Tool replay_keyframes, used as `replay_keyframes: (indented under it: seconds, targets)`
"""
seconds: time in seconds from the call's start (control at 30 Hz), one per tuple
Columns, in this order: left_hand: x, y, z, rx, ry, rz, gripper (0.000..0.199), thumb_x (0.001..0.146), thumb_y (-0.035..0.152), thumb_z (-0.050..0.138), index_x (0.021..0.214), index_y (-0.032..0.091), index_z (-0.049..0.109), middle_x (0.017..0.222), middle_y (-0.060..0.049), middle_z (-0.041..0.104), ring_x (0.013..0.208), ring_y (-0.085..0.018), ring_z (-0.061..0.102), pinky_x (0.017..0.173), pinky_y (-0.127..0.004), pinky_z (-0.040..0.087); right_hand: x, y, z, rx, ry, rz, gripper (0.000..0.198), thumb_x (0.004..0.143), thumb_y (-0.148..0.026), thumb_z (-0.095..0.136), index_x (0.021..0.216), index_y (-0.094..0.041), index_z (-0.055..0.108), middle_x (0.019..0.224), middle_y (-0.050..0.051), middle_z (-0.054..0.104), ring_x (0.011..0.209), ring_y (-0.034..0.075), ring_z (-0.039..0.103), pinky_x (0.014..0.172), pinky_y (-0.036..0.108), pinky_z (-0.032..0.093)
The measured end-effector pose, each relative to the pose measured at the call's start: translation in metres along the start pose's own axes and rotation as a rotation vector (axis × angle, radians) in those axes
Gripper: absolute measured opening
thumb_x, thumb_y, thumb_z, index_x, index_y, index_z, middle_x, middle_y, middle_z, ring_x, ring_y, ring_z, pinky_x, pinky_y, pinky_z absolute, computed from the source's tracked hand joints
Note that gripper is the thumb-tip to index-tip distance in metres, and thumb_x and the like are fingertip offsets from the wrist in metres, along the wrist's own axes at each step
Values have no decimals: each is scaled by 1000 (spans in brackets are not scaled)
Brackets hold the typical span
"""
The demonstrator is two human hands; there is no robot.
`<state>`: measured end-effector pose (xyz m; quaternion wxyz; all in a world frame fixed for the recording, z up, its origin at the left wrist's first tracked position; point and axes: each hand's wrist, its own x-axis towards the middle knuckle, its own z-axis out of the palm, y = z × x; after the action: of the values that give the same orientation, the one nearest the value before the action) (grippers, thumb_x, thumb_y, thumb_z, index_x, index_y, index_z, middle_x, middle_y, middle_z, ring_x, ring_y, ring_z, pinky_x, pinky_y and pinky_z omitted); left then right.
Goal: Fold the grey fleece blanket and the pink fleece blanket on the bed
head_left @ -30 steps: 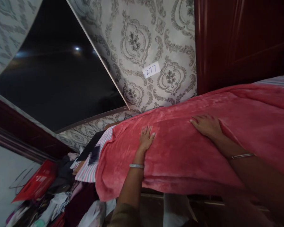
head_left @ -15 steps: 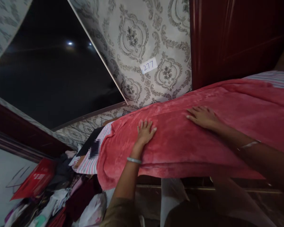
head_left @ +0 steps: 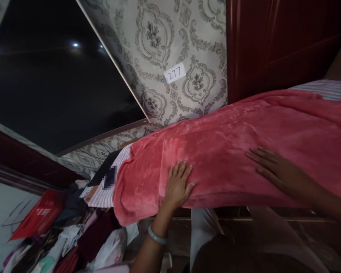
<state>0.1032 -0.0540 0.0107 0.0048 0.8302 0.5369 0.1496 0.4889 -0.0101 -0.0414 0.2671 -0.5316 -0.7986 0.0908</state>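
A red plush blanket (head_left: 216, 151) lies spread over a long, narrow surface, its near edge hanging down a little. My left hand (head_left: 178, 185) rests flat on it left of the middle, fingers spread. Further right, my right hand (head_left: 275, 167) lies on the plush with its fingers stretched out to the left. Neither hand grips the cloth. A pale brushed mark shows in the pile just beyond my left fingertips. Striped cloth (head_left: 102, 195) shows from under the blanket at the left end, and more of it at the far right.
Behind stand a patterned wall with a paper label (head_left: 175, 72) reading 277, a large dark screen (head_left: 59, 76) and a dark red wooden panel (head_left: 272, 45). Piled clothes (head_left: 96, 235), a red bag (head_left: 39, 216) and a white plastic bag (head_left: 112, 248) lie at lower left.
Both hands have slid nearer to me over the blanket, the right one also further right. The pile now shows a pale mark where my left hand was. The view has shifted slightly.
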Motion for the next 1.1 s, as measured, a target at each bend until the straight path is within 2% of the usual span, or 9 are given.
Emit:
replay_keyframes:
  seconds: [0.13,0.23,0.4,0.53,0.7,0.8,0.87,1.0,1.1]
  targets:
    - [-5,20,-1,-98,127,36,46,103,43,51,144,23,60,154,-13,56,147,-30,47,122,-58,36,-10,-15,-4,-74,94,28,60,91,-57,34,130,-31,70,146,5,61,142,35,51,122,64,33]
    - [0,48,0,-185,225,122,41,102,40,55,137,22,64,139,-13,65,132,-29,58,113,-53,47,-16,-47,-4,-1,164,-58,56,96,-59,31,125,-36,73,143,2,64,138,31,55,124,57,36]
    - [21,79,7,-205,234,119,34,94,35,68,124,20,71,116,-13,69,107,-28,62,92,-46,54,-22,-81,14,173,130,-111,52,100,-53,35,130,-32,71,143,4,64,134,27,59,115,55,48]
    - [27,82,15,-305,220,43,12,95,28,65,95,23,75,92,-7,69,90,-24,62,82,-40,51,-26,-76,24,139,73,-90,51,97,-51,40,134,-32,70,143,6,64,134,28,59,117,60,44]
    - [20,72,9,-597,357,-64,21,98,27,56,82,22,69,80,-4,69,79,-18,62,76,-32,49,-31,-69,24,123,37,-125,51,98,-48,40,137,-32,68,146,6,62,135,28,58,117,59,45]
    - [4,57,-1,-605,433,-109,25,100,31,53,81,22,67,82,-4,70,80,-18,64,76,-31,51,-40,-63,29,87,85,-154,50,99,-45,39,141,-33,65,148,4,60,136,28,57,118,57,44]
    - [-14,44,-5,-499,437,-71,21,100,36,55,93,21,69,93,-7,73,91,-21,67,85,-35,53,-48,-55,33,43,141,-195,54,99,-43,41,151,-40,54,151,1,57,137,27,56,119,55,43]
    - [-49,18,-2,-136,269,76,51,92,41,69,138,21,59,140,-16,64,131,-32,57,111,-52,44,-66,-35,30,-101,222,-244,78,93,-43,47,162,-57,15,156,-5,52,139,32,53,119,61,37]
    - [-63,7,10,64,188,86,60,91,26,66,149,24,50,154,-15,53,142,-33,48,117,-56,39,-76,-19,24,-164,224,-157,89,87,-41,49,163,-56,6,159,-2,47,142,37,48,117,67,33]
